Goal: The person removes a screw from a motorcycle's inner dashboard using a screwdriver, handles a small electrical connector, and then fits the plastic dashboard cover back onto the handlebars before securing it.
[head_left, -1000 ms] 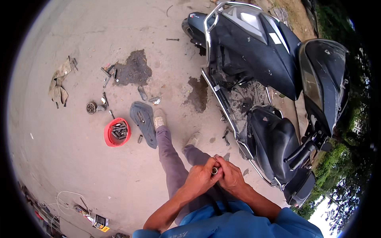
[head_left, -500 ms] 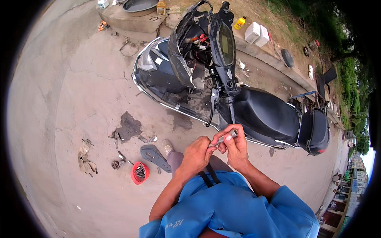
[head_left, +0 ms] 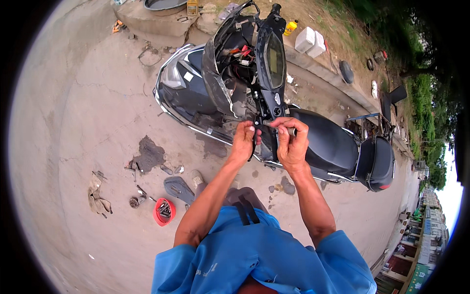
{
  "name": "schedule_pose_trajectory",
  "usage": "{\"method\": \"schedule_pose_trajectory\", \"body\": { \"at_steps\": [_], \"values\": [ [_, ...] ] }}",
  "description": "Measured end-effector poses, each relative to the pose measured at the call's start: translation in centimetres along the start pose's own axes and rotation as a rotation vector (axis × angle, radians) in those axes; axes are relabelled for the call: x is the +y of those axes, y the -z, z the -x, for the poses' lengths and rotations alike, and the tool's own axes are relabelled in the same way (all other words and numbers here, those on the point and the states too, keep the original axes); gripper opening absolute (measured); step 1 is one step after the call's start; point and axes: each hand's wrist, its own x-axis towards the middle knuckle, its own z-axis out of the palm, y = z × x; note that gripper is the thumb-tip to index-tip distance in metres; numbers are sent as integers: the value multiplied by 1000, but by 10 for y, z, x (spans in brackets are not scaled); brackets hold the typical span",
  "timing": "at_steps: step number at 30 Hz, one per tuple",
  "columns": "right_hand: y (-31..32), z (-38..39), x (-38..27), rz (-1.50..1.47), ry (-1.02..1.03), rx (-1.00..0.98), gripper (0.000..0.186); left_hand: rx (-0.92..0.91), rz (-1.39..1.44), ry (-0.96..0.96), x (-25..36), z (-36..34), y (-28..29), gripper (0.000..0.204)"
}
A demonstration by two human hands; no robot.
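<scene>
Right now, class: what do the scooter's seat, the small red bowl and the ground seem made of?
Scooter seat: probably black vinyl, smooth with a dull sheen.
Red bowl: likely plastic, uniformly bright and matte.
Ground: concrete, pale grey, rough, cracked and oil-stained.

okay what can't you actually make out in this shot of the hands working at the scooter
Head view, the only one:
- The small part between the left hand and right hand: fingers cover most of it, its kind unclear.
- Contents of the red bowl: dark pieces, too small to identify.
- Wiring inside the scooter front: tangled, partly hidden by the open panel.
- Person's legs: hidden under the blue shirt.
</scene>
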Motion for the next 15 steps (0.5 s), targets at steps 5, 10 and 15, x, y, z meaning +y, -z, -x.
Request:
{"method": "schedule_pose_trajectory", "body": {
  "at_steps": [5, 10, 15],
  "values": [
    [-17, -9, 10, 61, 165, -57, 24, 26, 57, -33, -2, -3, -6, 36],
    [-30, -13, 33, 182, 155, -227, 26, 69, 98, 36, -7, -5, -16, 38],
    [-26, -17, 28, 206, 97, -269, 21, 148, 7, 8, -3, -2, -20, 38]
  ]
}}
